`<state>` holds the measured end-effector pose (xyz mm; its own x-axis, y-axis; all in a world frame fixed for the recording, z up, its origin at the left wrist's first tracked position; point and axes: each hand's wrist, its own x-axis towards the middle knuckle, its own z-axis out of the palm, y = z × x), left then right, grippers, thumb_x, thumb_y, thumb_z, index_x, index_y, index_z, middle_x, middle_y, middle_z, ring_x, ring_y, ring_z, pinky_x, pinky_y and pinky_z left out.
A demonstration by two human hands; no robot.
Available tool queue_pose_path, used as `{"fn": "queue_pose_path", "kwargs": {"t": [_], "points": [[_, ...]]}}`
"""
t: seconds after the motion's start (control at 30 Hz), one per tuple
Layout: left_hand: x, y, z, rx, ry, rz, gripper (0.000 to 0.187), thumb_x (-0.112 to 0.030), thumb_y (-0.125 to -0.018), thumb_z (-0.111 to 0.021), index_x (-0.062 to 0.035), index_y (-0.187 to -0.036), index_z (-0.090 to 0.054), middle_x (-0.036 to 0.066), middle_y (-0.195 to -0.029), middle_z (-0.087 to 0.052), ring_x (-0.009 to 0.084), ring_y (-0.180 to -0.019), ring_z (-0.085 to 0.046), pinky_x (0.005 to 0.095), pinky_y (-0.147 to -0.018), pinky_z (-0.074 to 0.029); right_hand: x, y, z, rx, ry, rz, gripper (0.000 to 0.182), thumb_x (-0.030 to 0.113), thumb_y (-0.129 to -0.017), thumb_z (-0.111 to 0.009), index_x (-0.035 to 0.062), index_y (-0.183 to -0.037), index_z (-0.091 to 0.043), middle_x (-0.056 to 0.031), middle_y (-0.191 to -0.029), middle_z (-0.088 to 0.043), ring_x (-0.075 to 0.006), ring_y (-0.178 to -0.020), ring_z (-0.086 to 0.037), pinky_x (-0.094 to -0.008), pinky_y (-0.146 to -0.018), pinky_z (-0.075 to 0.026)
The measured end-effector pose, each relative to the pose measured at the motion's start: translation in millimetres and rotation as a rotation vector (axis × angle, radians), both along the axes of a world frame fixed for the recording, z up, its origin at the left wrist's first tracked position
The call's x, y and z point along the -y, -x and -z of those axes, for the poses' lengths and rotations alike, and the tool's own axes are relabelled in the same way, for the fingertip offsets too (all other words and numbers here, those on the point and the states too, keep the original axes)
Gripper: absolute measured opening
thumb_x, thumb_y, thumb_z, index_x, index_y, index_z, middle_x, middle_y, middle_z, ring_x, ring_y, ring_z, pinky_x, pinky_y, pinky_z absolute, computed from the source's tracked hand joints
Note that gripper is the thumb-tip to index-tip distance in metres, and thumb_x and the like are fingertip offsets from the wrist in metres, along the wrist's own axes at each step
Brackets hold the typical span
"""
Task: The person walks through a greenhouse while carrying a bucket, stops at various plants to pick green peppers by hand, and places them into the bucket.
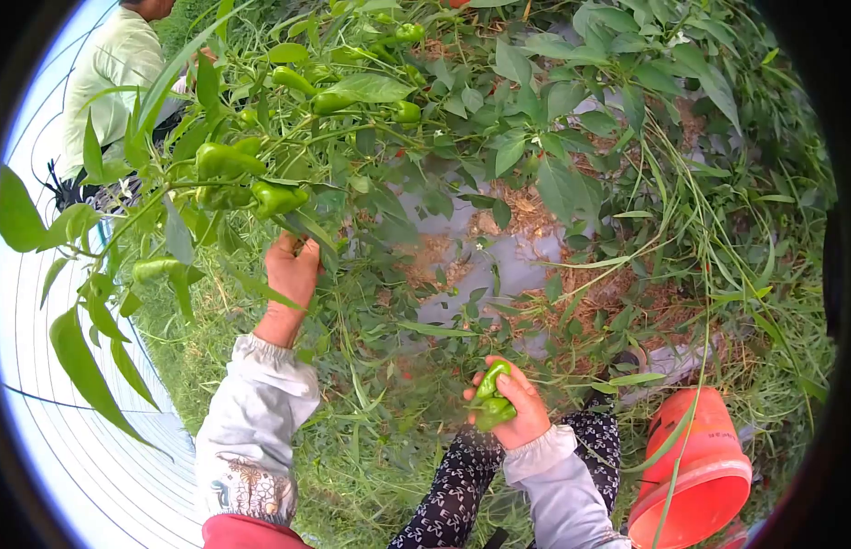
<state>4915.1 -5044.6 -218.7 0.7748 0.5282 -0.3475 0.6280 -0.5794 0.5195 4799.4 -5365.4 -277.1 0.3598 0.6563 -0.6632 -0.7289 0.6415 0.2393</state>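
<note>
My right hand is closed around green peppers, at least two of them, held low in front of my legs. Up and to the left, my left hand reaches into a pepper plant. Its fingers are curled together under the leaves, and what they grip is hidden. Just above that hand hangs a shiny green pepper, apart from the fingers. Another green pepper grows beside it, and several more sit on the branches around.
An orange-red bucket leans at the lower right, its mouth towards me. Another person in a light green top is at the upper left. Grass, long weeds and plastic sheeting with dry straw cover the ground between the plants.
</note>
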Motion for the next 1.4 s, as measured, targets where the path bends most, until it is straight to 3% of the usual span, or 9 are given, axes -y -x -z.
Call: {"fn": "queue_pose_path", "kwargs": {"t": [0.1, 0.27, 0.43, 0.53, 0.73, 1.03, 1.13, 1.27, 1.4], "points": [[54, -6, -56, 0.208, 0.057, -0.036, 0.025, -0.016, -0.082, -0.063, -0.0002, -0.099, -0.054, 0.002, -0.070, -0.058, 0.0089, -0.052, -0.049, 0.0227, -0.045, -0.038, 3, 5, 2, 0.021, 0.022, 0.006, 0.034, 0.014, -0.086, -0.053, 0.0099, -0.119, -0.046, -0.0101, -0.096, -0.056, -0.0277, -0.089, -0.058, -0.0419, -0.061, -0.050], [98, -38, -97, 0.438, 0.479, -0.215, 0.042, -0.022, -0.084, -0.062, -0.0018, -0.117, -0.047, 0.001, -0.063, -0.052, 0.0096, -0.050, -0.049, 0.0216, -0.043, -0.037, 25, 24, -15, 0.006, 0.095, -0.015, 0.034, 0.015, -0.086, -0.054, 0.0091, -0.118, -0.047, -0.0107, -0.095, -0.057, -0.0281, -0.087, -0.059, -0.0418, -0.059, -0.051], [108, -65, -108, 0.388, 0.612, -0.343, 0.040, -0.041, -0.077, -0.067, -0.0077, -0.091, -0.048, 0.001, -0.061, -0.048, 0.0112, -0.052, -0.049, 0.0234, -0.042, -0.039, 70, 37, -74, 0.048, 0.179, -0.048, 0.033, 0.016, -0.085, -0.054, 0.0099, -0.118, -0.048, -0.0101, -0.093, -0.058, -0.0284, -0.087, -0.059, -0.0408, -0.059, -0.049], [106, -82, -114, 0.344, 0.646, -0.465, 0.040, -0.041, -0.076, -0.068, -0.0077, -0.090, -0.050, 0.001, -0.062, -0.049, 0.0105, -0.053, -0.050, 0.0231, -0.043, -0.040, 93, 40, -111, 0.015, 0.238, -0.033, 0.032, 0.016, -0.086, -0.054, 0.0102, -0.117, -0.048, -0.0089, -0.092, -0.058, -0.0276, -0.086, -0.059, -0.0396, -0.058, -0.049], [89, -86, -141, 0.113, 0.972, -0.299, 0.025, -0.036, -0.082, -0.061, -0.0119, -0.088, -0.054, -0.001, -0.067, -0.052, 0.0102, -0.059, -0.052, 0.0218, -0.048, -0.043, 124, 76, -171, 0.017, 0.277, 0.183, 0.033, 0.024, -0.085, -0.057, 0.0149, -0.116, -0.048, -0.0055, -0.094, -0.058, -0.0243, -0.088, -0.059, -0.0401, -0.060, -0.048], [140, -35, -199, -0.137, 0.863, -0.092, 0.027, -0.036, -0.083, -0.057, -0.0105, -0.091, -0.053, 0.000, -0.067, -0.048, 0.0109, -0.057, -0.045, 0.0232, -0.049, -0.036, 192, 130, -189, -0.022, 0.341, 0.597, 0.033, 0.027, -0.085, -0.058, 0.0179, -0.115, -0.049, -0.0051, -0.095, -0.058, -0.0239, -0.090, -0.058, -0.0403, -0.062, -0.046], [167, -13, -208, -0.225, 1.005, -0.138, 0.027, -0.033, -0.082, -0.058, -0.0080, -0.093, -0.053, 0.001, -0.068, -0.050, 0.0120, -0.055, -0.046, 0.0242, -0.047, -0.036, 236, 157, -186, -0.100, 0.460, 0.679, 0.035, 0.027, -0.084, -0.058, 0.0182, -0.116, -0.049, -0.0048, -0.097, -0.058, -0.0238, -0.092, -0.057, -0.0404, -0.064, -0.046], [250, 7, -246, -0.469, 1.010, 0.370, 0.027, -0.025, -0.082, -0.057, -0.0003, -0.093, -0.057, 0.006, -0.068, -0.056, 0.0133, -0.050, -0.051, 0.0256, -0.043, -0.041, 284, 188, -183, -0.169, 0.544, 0.745, 0.033, 0.028, -0.084, -0.058, 0.0181, -0.115, -0.051, -0.0047, -0.099, -0.059, -0.0245, -0.093, -0.057, -0.0402, -0.065, -0.047], [371, 71, -204, -0.885, 0.921, 0.663, 0.026, -0.021, -0.083, -0.057, -0.0010, -0.099, -0.059, 0.001, -0.075, -0.058, 0.0078, -0.061, -0.054, 0.0222, -0.050, -0.046, 313, 209, -165, -0.251, 0.636, 0.783, 0.026, 0.026, -0.083, -0.059, 0.0181, -0.106, -0.051, -0.0023, -0.098, -0.056, -0.0236, -0.092, -0.055, -0.0426, -0.065, -0.044]]}}
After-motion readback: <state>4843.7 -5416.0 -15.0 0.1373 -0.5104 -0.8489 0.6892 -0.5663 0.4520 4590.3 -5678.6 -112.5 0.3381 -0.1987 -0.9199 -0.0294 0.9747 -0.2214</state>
